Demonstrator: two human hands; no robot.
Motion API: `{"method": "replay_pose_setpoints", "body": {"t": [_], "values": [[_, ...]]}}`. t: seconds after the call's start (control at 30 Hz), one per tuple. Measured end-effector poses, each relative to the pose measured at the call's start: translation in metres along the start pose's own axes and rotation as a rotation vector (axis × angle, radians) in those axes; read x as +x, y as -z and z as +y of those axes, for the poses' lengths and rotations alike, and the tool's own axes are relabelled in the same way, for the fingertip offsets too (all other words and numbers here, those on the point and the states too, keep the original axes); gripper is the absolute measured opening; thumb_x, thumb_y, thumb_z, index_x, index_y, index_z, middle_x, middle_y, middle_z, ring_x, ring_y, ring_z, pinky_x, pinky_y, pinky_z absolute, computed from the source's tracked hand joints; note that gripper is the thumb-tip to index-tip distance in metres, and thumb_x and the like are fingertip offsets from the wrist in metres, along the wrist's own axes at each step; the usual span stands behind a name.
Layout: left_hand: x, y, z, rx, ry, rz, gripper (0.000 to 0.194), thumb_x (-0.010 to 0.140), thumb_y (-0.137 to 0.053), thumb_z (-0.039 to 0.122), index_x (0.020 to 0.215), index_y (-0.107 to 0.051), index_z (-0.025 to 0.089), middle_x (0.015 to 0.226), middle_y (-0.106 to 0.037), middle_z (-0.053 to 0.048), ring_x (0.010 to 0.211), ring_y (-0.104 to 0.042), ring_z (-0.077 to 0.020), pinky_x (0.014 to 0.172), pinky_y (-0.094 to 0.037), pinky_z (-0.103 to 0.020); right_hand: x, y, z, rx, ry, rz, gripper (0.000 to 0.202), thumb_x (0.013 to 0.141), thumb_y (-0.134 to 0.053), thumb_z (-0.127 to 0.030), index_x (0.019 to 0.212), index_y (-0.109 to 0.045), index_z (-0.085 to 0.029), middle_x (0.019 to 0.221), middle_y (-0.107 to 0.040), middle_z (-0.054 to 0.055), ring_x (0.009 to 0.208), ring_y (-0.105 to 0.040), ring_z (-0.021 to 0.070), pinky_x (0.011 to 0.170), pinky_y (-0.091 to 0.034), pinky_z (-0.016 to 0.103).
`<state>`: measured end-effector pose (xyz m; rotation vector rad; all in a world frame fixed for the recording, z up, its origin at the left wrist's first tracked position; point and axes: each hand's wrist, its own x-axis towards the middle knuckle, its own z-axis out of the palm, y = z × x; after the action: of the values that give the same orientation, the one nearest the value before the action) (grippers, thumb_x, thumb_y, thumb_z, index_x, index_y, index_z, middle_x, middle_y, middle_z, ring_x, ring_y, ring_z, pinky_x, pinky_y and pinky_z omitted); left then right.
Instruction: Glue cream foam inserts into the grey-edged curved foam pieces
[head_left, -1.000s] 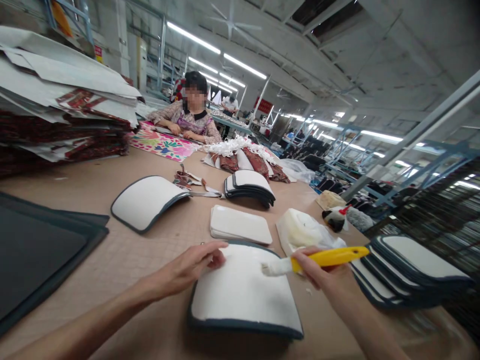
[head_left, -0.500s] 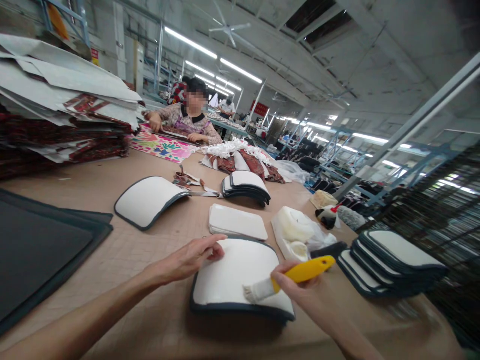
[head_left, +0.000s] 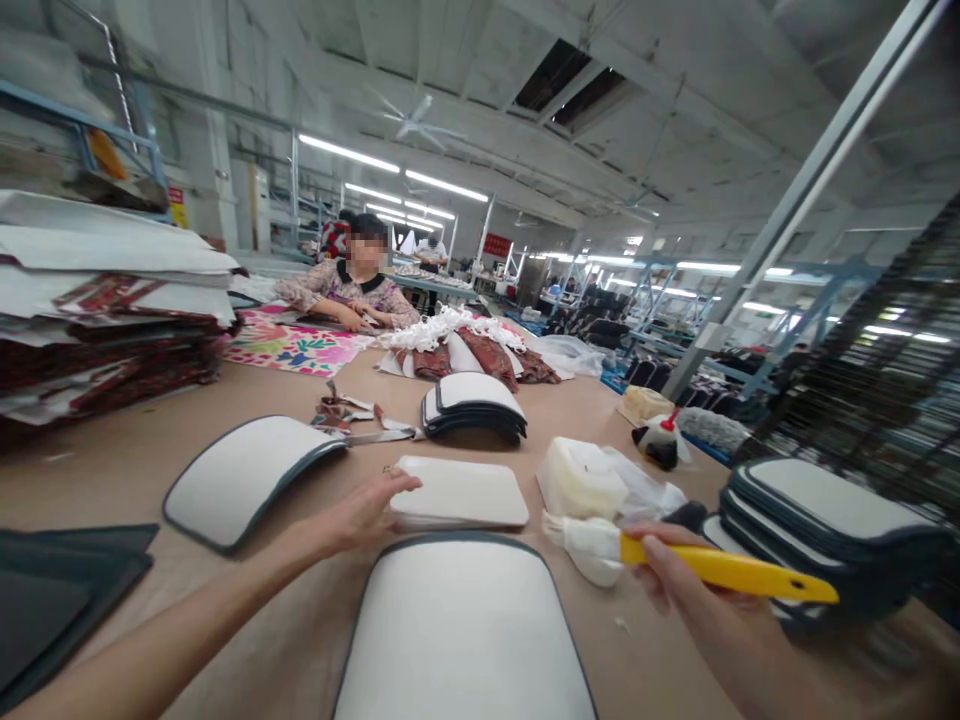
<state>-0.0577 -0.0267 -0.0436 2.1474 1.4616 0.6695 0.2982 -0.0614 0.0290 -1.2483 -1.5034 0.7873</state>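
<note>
My right hand is closed around the yellow handle of a paintbrush. The white-smeared bristles are at the cut-open white plastic container. My left hand has its fingers at the left end of a small stack of flat white boards, index finger on top, the others lower at the edge. Directly in front of me, a curved white panel with dark edging lies on the table, touched by neither hand. Left of it rests a similar curved panel.
Dark-edged curved panels form a stack at the right and another at mid-table. A squeeze bottle with a red tip stands behind the container. Dark flat sheets lie left. Across the table, a person works beside piled material.
The brush has moved off the curved panel and right to the plastic container. My left hand has gone from the panel to the flat boards. The camera view has shifted.
</note>
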Motion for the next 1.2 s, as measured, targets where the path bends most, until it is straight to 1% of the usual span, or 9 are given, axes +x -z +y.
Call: {"method": "replay_pose_setpoints", "body": {"t": [0.13, 0.27, 0.4, 0.57, 0.7, 0.8, 0.97, 1.07, 1.2], "values": [[0.014, -0.005, -0.033, 0.073, -0.027, -0.086, 0.065, 0.063, -0.067, 0.014, 0.125, -0.045, 0.018, 0.125, -0.049, -0.013, 0.113, -0.046, -0.0297, 0.097, -0.036, -0.041, 0.036, -0.035, -0.005, 0.073, -0.01, -0.25, 0.046, 0.082, -0.05, -0.051, 0.115, -0.055, -0.02, 0.061, -0.062, 0.0, 0.047, -0.058, 0.0149, 0.055, -0.048, 0.03], [0.02, -0.004, -0.06, 0.071, -0.091, -0.149, 0.06, 0.07, -0.062, 0.011, 0.127, -0.043, 0.02, 0.122, -0.051, -0.01, 0.113, -0.047, -0.0252, 0.097, -0.035, -0.035, 0.067, -0.06, 0.01, 0.042, 0.022, -0.405, 0.037, 0.085, -0.049, -0.048, 0.109, -0.056, -0.021, 0.069, -0.066, 0.002, 0.051, -0.061, 0.015, 0.057, -0.049, 0.03], [0.031, 0.005, -0.071, 0.059, -0.169, -0.183, 0.047, 0.071, -0.063, 0.012, 0.116, -0.052, 0.02, 0.106, -0.059, -0.005, 0.098, -0.055, -0.0209, 0.086, -0.041, -0.028, 0.082, -0.073, 0.023, 0.047, 0.082, -0.435, 0.029, 0.085, -0.05, -0.044, 0.101, -0.059, -0.022, 0.071, -0.066, 0.003, 0.055, -0.062, 0.0143, 0.059, -0.051, 0.028], [0.041, 0.009, -0.069, 0.09, -0.259, -0.215, 0.01, 0.073, -0.059, 0.012, 0.079, -0.061, 0.019, 0.089, -0.061, -0.001, 0.08, -0.056, -0.0175, 0.071, -0.042, -0.023, 0.087, -0.082, 0.032, 0.038, 0.084, -0.455, 0.027, 0.087, -0.048, -0.04, 0.102, -0.06, -0.021, 0.072, -0.066, 0.003, 0.057, -0.062, 0.0146, 0.064, -0.051, 0.03], [0.034, -0.001, -0.067, 0.143, -0.296, -0.182, 0.017, 0.08, -0.046, 0.008, 0.071, -0.056, 0.019, 0.084, -0.06, -0.001, 0.079, -0.054, -0.0175, 0.073, -0.04, -0.025, 0.089, -0.088, 0.039, -0.002, 0.064, -0.452, 0.027, 0.087, -0.047, -0.04, 0.099, -0.06, -0.021, 0.072, -0.065, 0.003, 0.056, -0.061, 0.0143, 0.063, -0.051, 0.029], [0.032, -0.003, -0.065, 0.177, -0.277, -0.1, 0.018, 0.082, -0.041, 0.007, 0.076, -0.053, 0.018, 0.081, -0.058, -0.003, 0.073, -0.052, -0.0176, 0.069, -0.039, -0.026, 0.089, -0.097, 0.045, -0.158, 0.125, -0.436, 0.027, 0.084, -0.051, -0.038, 0.103, -0.059, -0.023, 0.088, -0.067, 0.006, 0.073, -0.064, 0.0175, 0.071, -0.051, 0.031], [0.054, 0.037, -0.039, 0.183, -0.264, 0.162, 0.012, 0.086, -0.035, 0.013, 0.084, -0.046, 0.018, 0.089, -0.054, -0.006, 0.077, -0.051, -0.0171, 0.071, -0.04, -0.028, 0.104, -0.12, 0.057, -0.545, 0.402, -0.404, 0.072, 0.055, -0.074, -0.017, 0.123, -0.052, -0.024, 0.117, -0.06, 0.01, 0.108, -0.053, 0.0303, 0.092, -0.04, 0.046], [0.058, 0.08, 0.0, 0.176, -0.294, 0.324, 0.012, 0.088, -0.032, 0.016, 0.085, -0.043, 0.019, 0.097, -0.052, -0.006, 0.084, -0.05, -0.0162, 0.076, -0.04, -0.028, 0.117, -0.124, 0.05, -0.514, 0.472, -0.329, 0.054, 0.063, -0.063, -0.01, 0.115, -0.057, -0.021, 0.101, -0.067, 0.009, 0.098, -0.058, 0.0286, 0.089, -0.04, 0.048], [0.039, 0.122, 0.054, 0.069, -0.278, 0.518, 0.013, 0.086, -0.038, 0.024, 0.076, -0.045, 0.018, 0.088, -0.052, -0.002, 0.071, -0.05, -0.0123, 0.064, -0.041, -0.023, 0.107, -0.107, 0.016, -0.301, 0.44, -0.284, 0.038, 0.078, -0.053, -0.022, 0.116, -0.051, -0.018, 0.098, -0.067, 0.008, 0.092, -0.061, 0.0214, 0.088, -0.045, 0.038]]}}
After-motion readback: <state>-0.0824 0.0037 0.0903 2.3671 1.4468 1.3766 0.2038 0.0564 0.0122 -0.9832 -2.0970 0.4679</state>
